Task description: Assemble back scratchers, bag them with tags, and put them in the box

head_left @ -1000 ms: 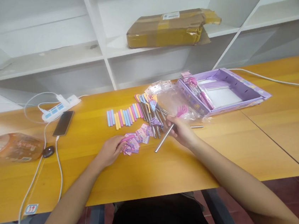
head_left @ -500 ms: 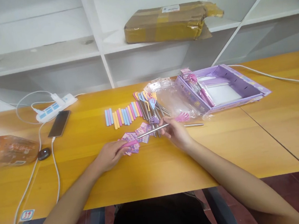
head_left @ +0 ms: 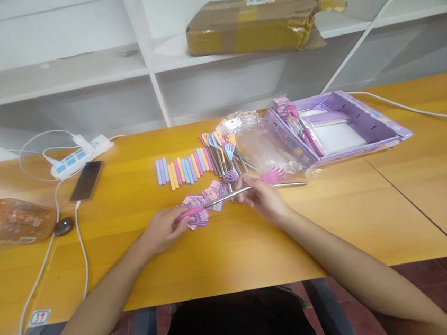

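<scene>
My left hand (head_left: 165,229) is closed round a pink handle sleeve (head_left: 191,212). A thin metal rod (head_left: 228,194) runs from the end of that sleeve to my right hand (head_left: 262,199), whose fingers pinch it. Just beyond those fingers shows a pink claw head (head_left: 272,174), in line with the rod, like a back scratcher's. Below the sleeve lie pink and purple printed cards (head_left: 214,191). Behind my right hand is a heap of back scratchers (head_left: 221,146) with coloured claws and metal stems. Loose coloured handle sleeves (head_left: 186,170) lie in a row to its left.
A purple display box (head_left: 379,132) at the right holds packaged scratchers, with clear plastic bags (head_left: 255,140) beside it. To the left are a power strip (head_left: 82,157), a phone (head_left: 86,181), cables and an orange package (head_left: 15,221). A taped carton (head_left: 252,26) sits on the shelf.
The rod's end and the pink sleeve, slightly out of line before, now meet in a straight line. Both hands keep their grip; the view has shifted slightly.
</scene>
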A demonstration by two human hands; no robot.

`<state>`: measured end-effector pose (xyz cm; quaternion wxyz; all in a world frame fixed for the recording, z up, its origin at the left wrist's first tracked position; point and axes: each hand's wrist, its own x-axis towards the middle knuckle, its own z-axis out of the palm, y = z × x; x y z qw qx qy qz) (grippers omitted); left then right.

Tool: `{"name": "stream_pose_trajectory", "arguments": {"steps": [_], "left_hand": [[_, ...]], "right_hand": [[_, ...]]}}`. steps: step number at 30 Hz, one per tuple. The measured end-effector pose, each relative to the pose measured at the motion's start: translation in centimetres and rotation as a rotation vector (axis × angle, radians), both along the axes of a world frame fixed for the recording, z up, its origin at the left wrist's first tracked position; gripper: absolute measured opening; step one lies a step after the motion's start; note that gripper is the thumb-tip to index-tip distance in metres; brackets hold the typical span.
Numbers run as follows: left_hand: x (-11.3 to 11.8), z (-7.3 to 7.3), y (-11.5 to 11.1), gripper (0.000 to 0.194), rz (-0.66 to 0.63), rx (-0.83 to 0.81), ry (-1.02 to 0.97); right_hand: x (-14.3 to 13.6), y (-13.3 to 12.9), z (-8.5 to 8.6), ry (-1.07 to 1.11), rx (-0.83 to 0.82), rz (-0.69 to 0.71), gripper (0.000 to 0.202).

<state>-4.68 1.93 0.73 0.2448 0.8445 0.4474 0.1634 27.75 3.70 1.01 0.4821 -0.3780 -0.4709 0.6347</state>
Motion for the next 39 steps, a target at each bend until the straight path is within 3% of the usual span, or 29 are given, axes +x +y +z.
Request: {"name": "stream_pose_trajectory", "arguments": {"steps": [6, 14, 21, 24, 27, 34, 39], "left_hand": [[0.1, 0.3, -0.2, 0.038, 0.019, 0.004, 0.016], [-0.3, -0.2, -0.2, 0.039, 0.018, 0.111, 0.051], [0.1, 0.7, 0.0, 0.039, -0.048, -0.03, -0.025], [0.3, 1.1, -0.1, 0.037, -0.075, -0.041, -0.043], [0.2, 0.9, -0.1, 0.035, -0.065, 0.009, -0.044], [0.1, 0.0, -0.3, 0.035, -0.059, 0.131, -0.113], [0.9, -0.2, -1.1, 0.033, -0.069, 0.294, -0.161]], "right_hand": [[0.3, -0.4, -0.8, 0.018, 0.134, 0.009, 0.043], [0.2, -0.7, -1.0, 0.019, 0.16, 0.068, 0.044], [0.6, 0.1, -0.1, 0.049, 0.087, 0.076, 0.044], [0.9, 0.2, 0.3, 0.138, 0.096, 0.104, 0.053], [1.0, 0.1, 0.1, 0.161, 0.09, 0.13, 0.066], [0.6, 0.2, -1.7, 0.077, 0.107, 0.025, 0.066], [-0.4, -0.6, -2.1, 0.015, 0.119, 0.134, 0.068]]}}
